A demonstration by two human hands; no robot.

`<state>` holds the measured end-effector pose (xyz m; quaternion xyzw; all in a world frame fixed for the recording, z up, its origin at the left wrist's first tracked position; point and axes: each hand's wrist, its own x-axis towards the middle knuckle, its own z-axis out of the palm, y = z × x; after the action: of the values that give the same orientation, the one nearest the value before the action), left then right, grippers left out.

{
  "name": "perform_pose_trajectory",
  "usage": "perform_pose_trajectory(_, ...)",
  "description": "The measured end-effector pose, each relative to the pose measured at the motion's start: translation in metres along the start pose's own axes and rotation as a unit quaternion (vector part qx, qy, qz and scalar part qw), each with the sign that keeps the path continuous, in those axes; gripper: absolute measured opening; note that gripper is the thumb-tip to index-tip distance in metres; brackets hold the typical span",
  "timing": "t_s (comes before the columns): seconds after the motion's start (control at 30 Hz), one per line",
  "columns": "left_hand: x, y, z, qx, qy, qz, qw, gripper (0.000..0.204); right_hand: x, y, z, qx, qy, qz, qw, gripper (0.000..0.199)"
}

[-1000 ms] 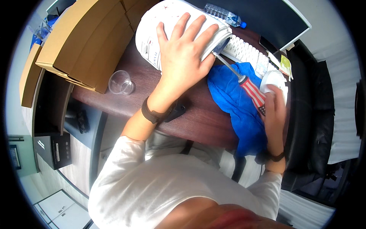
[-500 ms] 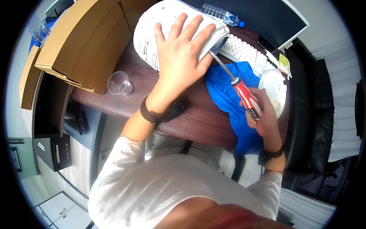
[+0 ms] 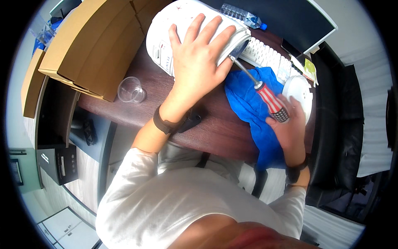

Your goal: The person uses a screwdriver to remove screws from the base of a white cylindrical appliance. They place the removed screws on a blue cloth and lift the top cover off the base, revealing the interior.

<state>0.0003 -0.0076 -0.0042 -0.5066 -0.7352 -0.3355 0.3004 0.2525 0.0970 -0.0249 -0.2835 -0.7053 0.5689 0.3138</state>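
The dark table (image 3: 199,133) bears the white appliance (image 3: 161,35), apparently on its side. The left hand (image 3: 200,62) lies flat on its housing, fingers spread, grasping nothing; insufficient pressure could permit rolling. The right hand (image 3: 291,129) surrounds the handle end of the screwdriver (image 3: 270,99); whether it grips cannot be told. Off-axis force could slip the tip.

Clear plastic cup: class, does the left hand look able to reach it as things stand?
Probably yes, if the left hand lifts off the white casing: the desk between the left forearm and the clear plastic cup looks free.
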Motion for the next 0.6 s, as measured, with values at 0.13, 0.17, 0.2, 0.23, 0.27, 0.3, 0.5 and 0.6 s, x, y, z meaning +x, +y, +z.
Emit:
perform_pose_trajectory(0.13,0.001,0.002,0.000,-0.003,-0.001,-0.001,1.000,0.056,0.009,0.002,-0.011,0.199,-0.136,0.119,0.963,0.035)
perform_pose_trajectory(0.17,0.000,0.001,0.000,-0.004,0.000,-0.001,1.000,0.056,0.016,-0.006,-0.017,0.377,-0.179,0.217,0.882,0.036)
perform_pose_trajectory(0.2,0.000,0.001,-0.001,-0.003,0.000,-0.001,1.000,0.056,0.021,-0.013,-0.023,0.331,-0.204,0.227,0.893,0.039)
perform_pose_trajectory(0.23,-0.001,0.000,-0.001,-0.002,0.001,-0.001,1.000,0.056,0.025,-0.020,-0.029,0.285,-0.228,0.236,0.901,0.041)
perform_pose_trajectory(0.27,0.000,0.001,-0.001,-0.002,0.000,-0.001,1.000,0.056,0.024,-0.021,-0.028,0.161,-0.220,0.132,0.953,0.043)
perform_pose_trajectory(0.3,0.000,0.001,-0.001,-0.001,-0.001,-0.001,1.000,0.056,0.023,-0.022,-0.027,0.023,-0.185,0.036,0.982,0.044)
perform_pose_trajectory(0.5,0.000,0.000,-0.002,0.001,-0.003,-0.001,1.000,0.056,0.011,-0.012,-0.010,-0.335,0.047,-0.458,0.822,0.046)
perform_pose_trajectory(0.6,0.001,0.002,-0.001,-0.002,-0.003,0.001,1.000,0.056,0.006,0.002,-0.003,0.098,0.072,-0.097,0.988,0.043)
